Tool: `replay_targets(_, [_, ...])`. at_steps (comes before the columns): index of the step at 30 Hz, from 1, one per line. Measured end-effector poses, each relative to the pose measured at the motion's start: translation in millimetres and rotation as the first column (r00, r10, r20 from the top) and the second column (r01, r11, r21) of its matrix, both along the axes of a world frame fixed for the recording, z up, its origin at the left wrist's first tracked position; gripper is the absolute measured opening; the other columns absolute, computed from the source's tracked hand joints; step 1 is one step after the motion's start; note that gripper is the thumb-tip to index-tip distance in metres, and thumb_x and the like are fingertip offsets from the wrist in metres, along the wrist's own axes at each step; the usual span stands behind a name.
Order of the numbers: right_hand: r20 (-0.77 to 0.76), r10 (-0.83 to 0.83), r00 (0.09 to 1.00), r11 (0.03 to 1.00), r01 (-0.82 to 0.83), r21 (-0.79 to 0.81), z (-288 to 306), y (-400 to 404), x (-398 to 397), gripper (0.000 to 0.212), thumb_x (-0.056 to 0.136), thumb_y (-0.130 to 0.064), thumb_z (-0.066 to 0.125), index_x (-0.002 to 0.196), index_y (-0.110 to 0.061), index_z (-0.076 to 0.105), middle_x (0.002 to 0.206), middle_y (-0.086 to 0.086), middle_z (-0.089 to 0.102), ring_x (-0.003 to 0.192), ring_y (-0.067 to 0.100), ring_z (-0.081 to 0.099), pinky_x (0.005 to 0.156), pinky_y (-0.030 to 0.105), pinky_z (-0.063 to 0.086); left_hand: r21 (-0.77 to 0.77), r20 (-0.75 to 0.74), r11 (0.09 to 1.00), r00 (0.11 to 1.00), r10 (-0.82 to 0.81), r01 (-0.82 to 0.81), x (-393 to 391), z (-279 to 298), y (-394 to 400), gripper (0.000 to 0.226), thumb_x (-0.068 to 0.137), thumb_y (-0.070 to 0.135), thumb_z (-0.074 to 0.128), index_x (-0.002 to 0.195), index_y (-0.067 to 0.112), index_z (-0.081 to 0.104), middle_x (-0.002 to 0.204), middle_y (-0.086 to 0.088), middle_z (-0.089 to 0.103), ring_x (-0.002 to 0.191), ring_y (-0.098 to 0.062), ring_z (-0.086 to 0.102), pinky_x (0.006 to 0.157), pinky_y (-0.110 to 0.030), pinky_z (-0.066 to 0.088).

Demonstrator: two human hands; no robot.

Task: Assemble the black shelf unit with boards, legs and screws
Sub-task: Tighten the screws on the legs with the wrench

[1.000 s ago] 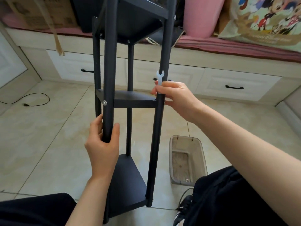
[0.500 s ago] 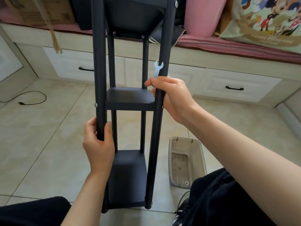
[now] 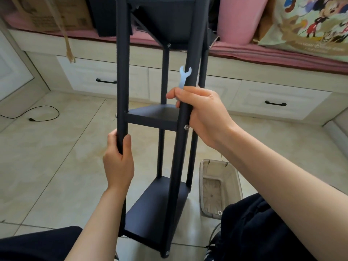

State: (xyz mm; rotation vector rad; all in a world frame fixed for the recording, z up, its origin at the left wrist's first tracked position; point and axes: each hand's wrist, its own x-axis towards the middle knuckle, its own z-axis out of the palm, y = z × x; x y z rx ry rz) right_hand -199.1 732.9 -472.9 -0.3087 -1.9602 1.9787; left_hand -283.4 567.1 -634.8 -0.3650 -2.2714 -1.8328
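The black shelf unit stands upright on the tiled floor in front of me, with three boards joined to round black legs. My left hand grips the near left leg below the middle board. My right hand wraps the near right leg at the middle board and also pinches a small silver flat wrench that sticks up along the leg. A silver screw head shows on that leg just under my right hand.
A clear plastic bin sits on the floor right of the shelf, with a small ring in it. White drawers under a pink-cushioned bench stand behind. A black cable lies at left. My dark-clothed knees fill the bottom corners.
The shelf unit has turned about its upright axis between my hands, so a different face points at me. Both hands keep their grips on the legs; the wrench stays in my right hand.
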Motion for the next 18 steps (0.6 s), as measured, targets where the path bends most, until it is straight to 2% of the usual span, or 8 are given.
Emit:
replay_targets(3, [0.011,0.020,1.000,0.997,-0.021,0.070,0,-9,-4,0.041,0.094,-0.017,0.062,0.058,-0.029,0.074,0.117,0.023,0.056,0.115,0.024,0.055,0.105,0.039,0.041,-0.075,0.054,0.997,0.998,0.017,-0.013,-8,2,-1,0.018,0.101,0.051,0.036,0.113,0.046,0.048,0.078,0.006,0.055,0.068,-0.014,0.055,0.058,-0.038,0.045])
replay_targets(5, [0.006,0.034,0.999,0.997,-0.035,0.073,-1,-13,-6,0.034,0.093,-0.016,0.064,0.063,-0.027,0.076,0.108,0.008,0.065,0.108,0.016,0.056,0.109,0.041,0.038,-0.152,0.084,0.988,0.996,0.033,-0.020,-14,1,-3,0.017,0.105,0.047,0.032,0.116,0.041,0.045,0.076,0.007,0.056,0.076,-0.009,0.058,0.059,-0.034,0.039])
replay_targets(7, [0.004,0.075,0.997,0.995,-0.075,0.069,-2,-16,-9,0.028,0.093,-0.015,0.064,0.070,-0.024,0.077,0.088,-0.013,0.071,0.098,0.004,0.058,0.113,0.041,0.035,-0.192,0.145,0.981,0.989,0.029,-0.001,-16,3,-5,0.021,0.107,0.041,0.032,0.123,0.033,0.043,0.085,0.006,0.058,0.085,-0.019,0.060,0.061,-0.036,0.038])
replay_targets(8, [0.007,0.090,0.996,0.994,-0.090,0.069,-1,-17,-11,0.026,0.093,-0.014,0.063,0.073,-0.023,0.077,0.082,-0.017,0.071,0.094,-0.001,0.060,0.113,0.039,0.035,-0.206,0.183,0.979,0.983,0.023,0.015,-16,7,-7,0.026,0.108,0.038,0.033,0.130,0.030,0.043,0.093,0.002,0.059,0.093,-0.027,0.060,0.066,-0.038,0.041])
replay_targets(10, [0.018,0.099,0.995,0.992,-0.100,0.073,0,-20,-15,0.022,0.093,-0.014,0.064,0.077,-0.021,0.076,0.078,-0.019,0.071,0.090,-0.008,0.061,0.108,0.033,0.038,-0.290,0.220,0.957,0.973,0.067,-0.001,-9,16,-9,0.044,0.107,0.032,0.039,0.151,0.026,0.035,0.124,-0.006,0.055,0.119,-0.035,0.048,0.091,-0.045,0.043])
replay_targets(12, [0.029,0.105,0.994,0.991,-0.107,0.079,1,-22,-19,0.020,0.093,-0.015,0.065,0.077,-0.020,0.077,0.079,-0.017,0.072,0.090,-0.009,0.062,0.104,0.029,0.040,-0.334,0.144,0.937,0.977,0.157,-0.102,8,28,-10,0.056,0.105,0.032,0.044,0.158,0.026,0.027,0.141,-0.008,0.041,0.130,-0.028,0.034,0.106,-0.043,0.031])
replay_targets(14, [0.030,0.108,0.994,0.991,-0.110,0.075,1,-25,-24,0.019,0.093,-0.014,0.065,0.078,-0.018,0.077,0.081,-0.016,0.072,0.094,-0.004,0.061,0.103,0.028,0.040,-0.202,0.014,0.969,0.989,0.147,-0.141,35,42,-6,0.050,0.104,0.034,0.045,0.152,0.026,0.039,0.136,0.000,0.045,0.123,-0.017,0.040,0.103,-0.033,0.036])
replay_targets(18, [0.033,0.094,0.995,0.993,-0.096,0.067,1,-33,-30,0.016,0.095,-0.018,0.063,0.088,-0.016,0.077,0.089,-0.018,0.072,0.099,-0.006,0.059,0.099,0.025,0.042,0.019,-0.015,0.996,0.996,-0.092,0.093,84,54,13,0.041,0.100,0.048,0.043,0.139,0.037,0.050,0.115,0.029,0.053,0.106,0.006,0.056,0.079,-0.007,0.045])
